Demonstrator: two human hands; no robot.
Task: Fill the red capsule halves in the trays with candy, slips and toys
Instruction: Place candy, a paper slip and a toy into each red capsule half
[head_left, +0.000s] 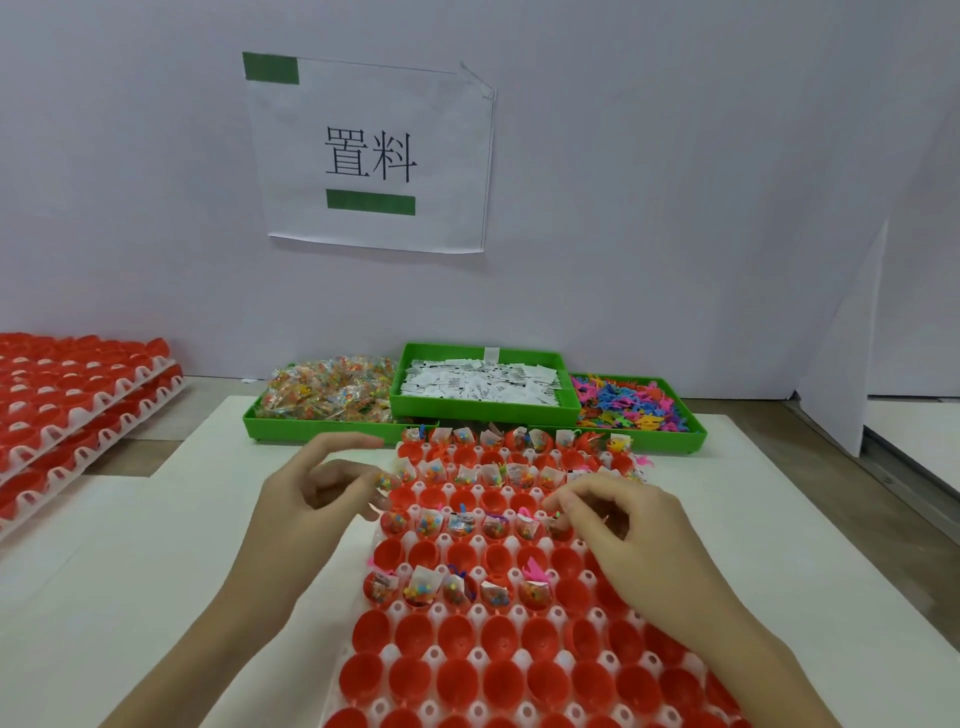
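A white tray (474, 612) of red capsule halves (457, 678) lies in front of me. Alternate rows hold candy, slips and toys; the near rows are bare red cups. My left hand (311, 493) hovers at the tray's left edge and pinches a candy packet (385, 480) at its fingertips, with a bit of white paper below it. My right hand (618, 525) has its fingers curled down over the right end of the third filled row, pinching a candy packet (558, 517) at a capsule there. My right hand and forearm hide the cups beneath them.
Three green bins stand behind the tray: candy packets (322, 400) on the left, white slips (483, 387) in the raised middle bin, coloured plastic toys (628, 405) on the right. Stacked trays of red halves (78, 395) sit far left. A wall with a paper sign rises behind.
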